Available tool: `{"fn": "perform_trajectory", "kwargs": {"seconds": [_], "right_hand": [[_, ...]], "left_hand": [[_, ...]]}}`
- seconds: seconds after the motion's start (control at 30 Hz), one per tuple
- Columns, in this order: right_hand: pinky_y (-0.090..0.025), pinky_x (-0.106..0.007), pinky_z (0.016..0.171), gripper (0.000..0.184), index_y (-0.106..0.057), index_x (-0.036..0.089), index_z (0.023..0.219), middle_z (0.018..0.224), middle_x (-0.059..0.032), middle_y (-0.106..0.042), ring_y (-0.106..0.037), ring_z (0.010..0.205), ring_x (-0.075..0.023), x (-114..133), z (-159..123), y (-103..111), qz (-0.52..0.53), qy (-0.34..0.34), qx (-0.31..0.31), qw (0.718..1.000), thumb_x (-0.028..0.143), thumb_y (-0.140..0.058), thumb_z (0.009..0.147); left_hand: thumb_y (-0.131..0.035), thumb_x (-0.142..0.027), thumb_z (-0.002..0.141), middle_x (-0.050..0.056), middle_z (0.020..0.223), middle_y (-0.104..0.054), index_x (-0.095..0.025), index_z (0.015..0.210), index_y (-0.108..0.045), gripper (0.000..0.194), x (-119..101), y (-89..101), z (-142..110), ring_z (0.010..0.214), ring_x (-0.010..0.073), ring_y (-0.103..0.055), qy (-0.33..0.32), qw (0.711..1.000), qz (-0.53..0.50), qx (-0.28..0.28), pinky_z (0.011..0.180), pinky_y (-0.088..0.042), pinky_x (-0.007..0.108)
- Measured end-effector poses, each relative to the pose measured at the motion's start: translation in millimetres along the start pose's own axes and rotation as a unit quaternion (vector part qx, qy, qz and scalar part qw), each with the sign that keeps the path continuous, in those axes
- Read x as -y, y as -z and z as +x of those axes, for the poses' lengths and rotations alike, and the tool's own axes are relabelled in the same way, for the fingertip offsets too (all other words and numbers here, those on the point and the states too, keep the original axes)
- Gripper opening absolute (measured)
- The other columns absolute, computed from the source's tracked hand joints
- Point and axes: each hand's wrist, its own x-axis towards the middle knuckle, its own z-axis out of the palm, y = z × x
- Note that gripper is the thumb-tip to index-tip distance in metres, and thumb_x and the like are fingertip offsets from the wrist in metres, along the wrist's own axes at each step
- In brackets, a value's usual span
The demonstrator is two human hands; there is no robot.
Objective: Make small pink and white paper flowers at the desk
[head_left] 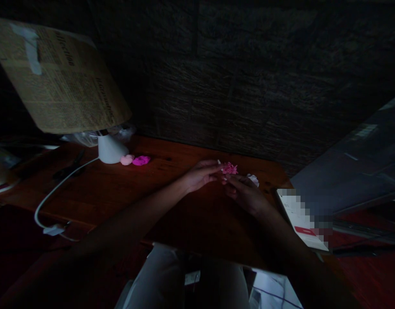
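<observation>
Head view: one pink frilled piece [230,168], at the tips of left hand [202,175], nine o'clock, and right hand [245,192], five o'clock; which one pinches it, I cannot tell. White piece [254,179], four o'clock; magenta lump [141,160], nine o'clock, well apart.

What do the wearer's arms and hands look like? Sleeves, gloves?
Left hand and right hand: five-fingered human hands, no gloves. The forearms look bare, with no sleeves visible; nearer the body it's too dark to tell. No watch or cable visible.
</observation>
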Motion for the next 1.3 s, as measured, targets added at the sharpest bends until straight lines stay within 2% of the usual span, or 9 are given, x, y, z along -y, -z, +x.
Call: {"fn": "perform_trajectory", "kwargs": {"seconds": [0.13,0.27,0.5,0.63,0.73,1.03,1.2,1.3], "right_hand": [[-0.032,-0.022,0.051,0.032,-0.078,0.022,0.079,0.077,0.0001,-0.068,-0.037,0.055,-0.0059,0.1,-0.2,0.8,0.005,-0.003,-0.004,1.000,0.038,-0.093,0.055],[-0.032,-0.021,0.050,0.036,-0.080,0.023,0.083,0.076,0.0010,-0.067,-0.038,0.055,-0.0052,0.2,-0.3,0.7,0.005,0.006,-0.012,1.000,0.038,-0.094,0.054],[-0.034,-0.021,0.051,0.034,-0.078,0.021,0.077,0.072,0.0018,-0.065,-0.038,0.055,-0.0051,-1.4,0.1,-2.0,0.028,0.002,-0.018,0.999,0.040,-0.094,0.053],[-0.035,-0.021,0.051,0.033,-0.077,0.020,0.075,0.072,0.0018,-0.065,-0.038,0.055,-0.0051,-1.7,0.0,-1.9,0.024,0.008,-0.015,1.000,0.039,-0.094,0.054],[-0.035,-0.020,0.051,0.032,-0.077,0.021,0.076,0.075,0.0019,-0.066,-0.037,0.055,-0.0046,-1.0,-0.7,-1.9,0.029,0.009,-0.008,1.000,0.038,-0.093,0.055],[-0.034,-0.020,0.051,0.029,-0.077,0.020,0.074,0.073,0.0017,-0.064,-0.036,0.055,-0.0049,-1.0,-0.4,-2.2,0.020,0.024,-0.010,0.999,0.039,-0.091,0.057],[-0.036,-0.021,0.052,0.029,-0.077,0.022,0.077,0.076,0.0011,-0.066,-0.037,0.056,-0.0051,-1.6,-0.4,-2.6,0.015,0.024,-0.004,1.000,0.040,-0.091,0.059],[-0.034,-0.021,0.050,0.026,-0.077,0.022,0.077,0.077,0.0005,-0.066,-0.037,0.055,-0.0054,-3.3,0.8,-1.9,0.009,0.028,-0.003,1.000,0.040,-0.089,0.062]], "left_hand": [[-0.090,-0.032,0.062,0.004,0.091,-0.073,-0.015,0.084,-0.074,0.032,0.6,6.1,2.2,0.085,0.0120,-0.066,-0.006,0.999,-0.026,-0.022,0.079,-0.048,0.026],[-0.092,-0.029,0.056,0.003,0.090,-0.074,-0.014,0.079,-0.073,0.033,1.5,3.3,1.6,0.086,0.0128,-0.066,-0.002,0.999,-0.027,-0.035,0.079,-0.047,0.025],[-0.093,-0.030,0.056,0.001,0.078,-0.071,-0.013,0.076,-0.073,0.033,4.3,-3.0,-1.7,0.076,0.0108,-0.064,0.007,1.000,0.016,0.000,0.084,-0.046,0.029],[-0.092,-0.032,0.057,0.002,0.082,-0.072,-0.013,0.082,-0.075,0.035,5.8,0.2,-0.2,0.080,0.0115,-0.064,0.020,1.000,0.023,0.000,0.084,-0.045,0.030],[-0.091,-0.033,0.060,0.002,0.085,-0.073,-0.014,0.085,-0.076,0.035,6.5,0.7,0.1,0.082,0.0113,-0.064,0.006,0.999,0.031,0.001,0.083,-0.044,0.029],[-0.088,-0.035,0.064,0.003,0.086,-0.073,-0.014,0.088,-0.076,0.033,8.8,0.4,-1.1,0.080,0.0113,-0.064,-0.003,0.999,0.039,-0.006,0.076,-0.044,0.027],[-0.090,-0.033,0.061,0.002,0.085,-0.072,-0.015,0.085,-0.075,0.033,8.5,0.9,-1.5,0.079,0.0109,-0.064,-0.010,0.999,0.035,-0.026,0.076,-0.045,0.027],[-0.090,-0.035,0.061,0.003,0.083,-0.072,-0.015,0.085,-0.076,0.034,8.2,0.3,-1.3,0.077,0.0105,-0.064,-0.014,0.999,0.032,-0.007,0.076,-0.046,0.027]]}}
